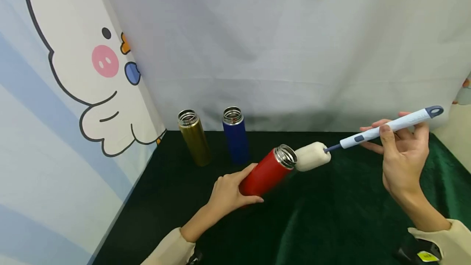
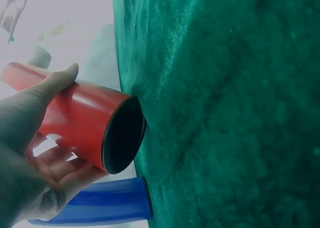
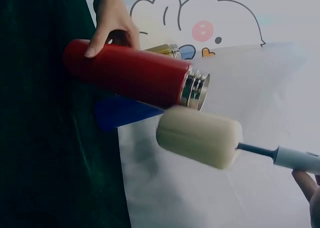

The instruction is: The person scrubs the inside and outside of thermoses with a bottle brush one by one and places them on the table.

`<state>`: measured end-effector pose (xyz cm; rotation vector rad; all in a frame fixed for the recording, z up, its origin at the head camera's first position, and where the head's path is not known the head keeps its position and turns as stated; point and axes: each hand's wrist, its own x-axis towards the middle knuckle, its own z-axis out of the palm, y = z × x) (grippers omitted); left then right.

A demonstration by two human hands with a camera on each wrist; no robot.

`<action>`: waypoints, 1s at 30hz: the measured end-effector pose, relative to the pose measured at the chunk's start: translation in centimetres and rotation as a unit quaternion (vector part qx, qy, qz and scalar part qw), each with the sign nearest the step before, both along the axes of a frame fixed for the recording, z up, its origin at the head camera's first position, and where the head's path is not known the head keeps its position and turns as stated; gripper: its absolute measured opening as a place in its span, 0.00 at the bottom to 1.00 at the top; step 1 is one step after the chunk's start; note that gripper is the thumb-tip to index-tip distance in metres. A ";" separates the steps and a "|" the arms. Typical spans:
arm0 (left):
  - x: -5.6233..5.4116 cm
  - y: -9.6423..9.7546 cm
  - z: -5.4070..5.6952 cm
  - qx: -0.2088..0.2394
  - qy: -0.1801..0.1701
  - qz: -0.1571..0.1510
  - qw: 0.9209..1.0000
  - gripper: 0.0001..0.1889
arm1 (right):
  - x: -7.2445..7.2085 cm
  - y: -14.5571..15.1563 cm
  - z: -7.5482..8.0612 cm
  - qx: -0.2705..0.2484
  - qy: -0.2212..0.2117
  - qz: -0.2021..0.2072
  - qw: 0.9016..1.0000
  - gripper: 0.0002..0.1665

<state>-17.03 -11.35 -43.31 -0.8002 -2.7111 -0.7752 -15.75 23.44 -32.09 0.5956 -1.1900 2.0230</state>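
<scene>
A red thermos bottle (image 1: 263, 175) with a bare steel mouth is gripped round its body by my left hand (image 1: 229, 191), tilted with the mouth toward the upper right. Its dark base faces the left wrist camera, close to the green cloth. My right hand (image 1: 404, 158) pinches the pale blue handle of a bottle brush (image 1: 393, 128) between thumb and fingers. The brush's white sponge head (image 1: 312, 156) lies right beside the bottle's mouth, outside it; whether they touch I cannot tell. In the right wrist view the sponge (image 3: 199, 137) sits just below the steel rim.
Behind the left hand a gold bottle (image 1: 195, 138) and a blue bottle (image 1: 236, 136) stand upright, both without lids. Dark green cloth (image 1: 331, 216) covers the table. A pale curtain (image 1: 279, 44) hangs at the back, and a cartoon-printed sheet (image 1: 66, 134) hangs on the left.
</scene>
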 end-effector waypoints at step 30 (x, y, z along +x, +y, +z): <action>-0.8 2.9 -0.4 0.406 -0.555 -0.115 0.717 0.29 | -3.1 1.1 -7.2 -0.241 -0.313 0.380 0.836 0.03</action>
